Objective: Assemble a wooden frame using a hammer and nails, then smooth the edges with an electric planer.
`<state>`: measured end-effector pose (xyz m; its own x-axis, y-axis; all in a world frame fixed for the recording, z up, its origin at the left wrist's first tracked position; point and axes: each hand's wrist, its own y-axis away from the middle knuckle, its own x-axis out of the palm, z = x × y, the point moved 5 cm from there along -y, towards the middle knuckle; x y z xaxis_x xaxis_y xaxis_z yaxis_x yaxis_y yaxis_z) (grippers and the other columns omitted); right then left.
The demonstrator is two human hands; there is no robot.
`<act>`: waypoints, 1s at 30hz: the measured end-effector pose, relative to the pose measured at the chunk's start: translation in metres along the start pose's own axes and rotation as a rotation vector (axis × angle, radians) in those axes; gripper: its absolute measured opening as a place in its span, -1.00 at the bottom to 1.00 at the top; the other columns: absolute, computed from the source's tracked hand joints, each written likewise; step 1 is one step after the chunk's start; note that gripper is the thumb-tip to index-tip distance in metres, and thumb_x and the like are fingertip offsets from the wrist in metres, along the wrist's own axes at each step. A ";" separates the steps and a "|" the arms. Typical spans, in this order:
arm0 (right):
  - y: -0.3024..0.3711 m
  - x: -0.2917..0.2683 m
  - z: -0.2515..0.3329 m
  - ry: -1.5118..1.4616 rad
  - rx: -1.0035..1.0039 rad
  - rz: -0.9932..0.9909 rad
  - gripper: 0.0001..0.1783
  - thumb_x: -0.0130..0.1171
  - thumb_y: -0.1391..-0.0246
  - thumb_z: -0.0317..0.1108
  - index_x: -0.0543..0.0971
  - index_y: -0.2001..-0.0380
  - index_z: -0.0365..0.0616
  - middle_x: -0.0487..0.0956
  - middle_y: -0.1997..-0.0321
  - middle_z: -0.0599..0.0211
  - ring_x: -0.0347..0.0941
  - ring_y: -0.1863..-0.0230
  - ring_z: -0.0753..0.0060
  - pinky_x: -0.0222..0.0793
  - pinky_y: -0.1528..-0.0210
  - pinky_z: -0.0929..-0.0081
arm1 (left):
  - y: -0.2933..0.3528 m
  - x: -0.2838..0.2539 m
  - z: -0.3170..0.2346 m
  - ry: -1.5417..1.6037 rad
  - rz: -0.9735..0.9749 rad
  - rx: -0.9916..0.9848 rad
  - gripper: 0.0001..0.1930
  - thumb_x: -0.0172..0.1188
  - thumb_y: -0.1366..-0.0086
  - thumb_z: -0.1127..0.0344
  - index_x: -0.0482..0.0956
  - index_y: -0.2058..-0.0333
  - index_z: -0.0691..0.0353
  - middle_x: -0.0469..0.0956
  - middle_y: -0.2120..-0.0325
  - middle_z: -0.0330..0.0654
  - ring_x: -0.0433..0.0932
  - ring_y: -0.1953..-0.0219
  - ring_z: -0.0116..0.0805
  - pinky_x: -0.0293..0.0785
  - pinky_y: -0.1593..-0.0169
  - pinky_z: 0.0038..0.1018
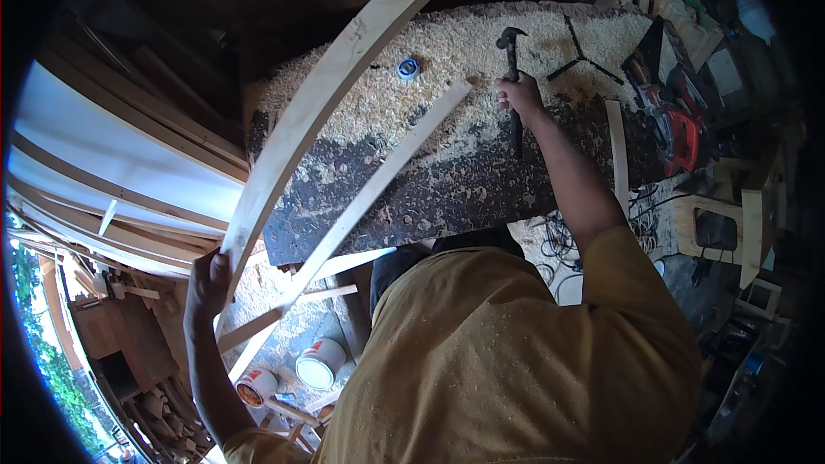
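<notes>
My left hand (209,282) is wrapped round the lower end of a long pale wooden plank (331,77), which slants up over the left part of the workbench (395,206). Small nails seem to stick out of the plank's far end. In my right hand (522,96) is a claw hammer (513,60), gripped partway along its handle with the head pointing away from me, above the bench. Between my hands a narrower wooden strip (387,174) lies across the bench and runs past its near edge. A round blue-and-white tape measure (408,69) rests on the shavings.
Wood shavings cover much of the bench. To the right are a black three-legged piece (580,58), a short wood strip (617,150) and a red power tool (681,142). Tangled cords (559,245) and two buckets (320,364) lie below. Stacked boards (129,198) stand left.
</notes>
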<state>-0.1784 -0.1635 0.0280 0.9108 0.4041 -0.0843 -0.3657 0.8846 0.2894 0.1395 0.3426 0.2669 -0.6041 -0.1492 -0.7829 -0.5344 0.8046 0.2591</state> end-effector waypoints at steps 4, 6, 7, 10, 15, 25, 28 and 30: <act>-0.018 0.025 -0.017 0.139 0.028 0.061 -0.83 0.15 -0.04 -0.32 0.46 0.35 -0.18 0.46 0.49 0.41 0.41 0.51 0.58 0.44 0.52 0.55 | -0.006 -0.013 0.002 -0.063 -0.014 -0.028 -0.24 -0.29 -0.27 -0.35 0.40 0.52 0.40 0.25 0.78 -0.23 0.18 0.62 -0.50 0.11 0.56 -0.36; -0.032 0.037 -0.025 0.176 0.027 0.064 -0.82 0.16 -0.04 -0.31 0.47 0.35 -0.19 0.47 0.49 0.42 0.41 0.51 0.58 0.44 0.52 0.56 | -0.014 -0.015 0.007 -0.096 0.030 -0.014 -0.37 -0.31 -0.37 -0.15 0.36 0.54 0.36 0.24 0.74 -0.14 0.19 0.62 -0.32 0.15 0.50 -0.29; -0.041 0.043 -0.028 0.211 0.010 0.064 -0.81 0.16 -0.04 -0.30 0.47 0.36 -0.19 0.48 0.49 0.42 0.42 0.52 0.58 0.43 0.52 0.57 | -0.018 -0.014 0.010 -0.066 -0.021 0.033 -0.27 -0.30 -0.31 -0.28 0.40 0.53 0.41 0.28 0.77 -0.13 0.19 0.62 -0.44 0.14 0.54 -0.31; -0.067 0.048 -0.048 0.402 -0.032 0.017 -0.79 0.19 -0.02 -0.29 0.48 0.38 -0.20 0.50 0.52 0.41 0.43 0.55 0.57 0.40 0.55 0.57 | -0.023 -0.014 0.027 -0.110 -0.011 0.029 -0.32 -0.29 -0.34 -0.21 0.40 0.53 0.42 0.23 0.78 -0.06 0.17 0.64 -0.34 0.17 0.51 -0.28; -0.064 0.053 -0.060 0.351 0.009 0.018 -0.82 0.21 0.00 -0.34 0.51 0.36 -0.21 0.51 0.55 0.40 0.44 0.59 0.56 0.43 0.55 0.58 | -0.013 -0.025 0.073 -0.203 -0.042 0.004 -0.34 -0.25 -0.34 -0.19 0.47 0.38 0.44 0.43 0.57 0.08 0.40 0.50 -0.06 0.31 0.34 -0.21; -0.062 0.062 -0.060 0.225 0.103 0.111 -0.84 0.19 0.02 -0.40 0.47 0.38 -0.22 0.49 0.57 0.38 0.41 0.63 0.56 0.41 0.60 0.58 | -0.014 -0.021 0.013 -0.235 -0.326 0.044 -0.37 -0.11 -0.29 -0.20 0.50 0.31 0.41 0.51 0.44 0.02 0.45 0.40 -0.09 0.36 0.23 -0.23; -0.050 0.059 -0.040 0.282 0.080 0.138 -0.85 0.17 0.02 -0.43 0.42 0.40 -0.21 0.42 0.65 0.38 0.31 0.75 0.55 0.25 0.72 0.55 | 0.046 -0.014 -0.008 -0.774 -1.128 0.122 -0.78 -0.02 -0.33 0.39 0.53 0.45 0.34 0.52 0.51 -0.09 0.49 0.53 -0.13 0.45 0.38 -0.34; -0.055 0.066 -0.046 0.237 0.087 0.181 -0.85 0.17 0.01 -0.43 0.39 0.42 -0.19 0.40 0.66 0.39 0.29 0.77 0.55 0.21 0.74 0.54 | 0.074 0.055 0.015 -0.421 -1.022 0.137 -0.84 0.08 -0.24 0.38 0.56 0.46 0.31 0.51 0.55 -0.09 0.51 0.52 -0.19 0.48 0.40 -0.35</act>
<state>-0.1073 -0.1746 -0.0375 0.7589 0.6052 -0.2407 -0.4907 0.7743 0.3997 0.0759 0.4029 0.2343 0.3458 -0.5917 -0.7282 -0.5801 0.4752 -0.6616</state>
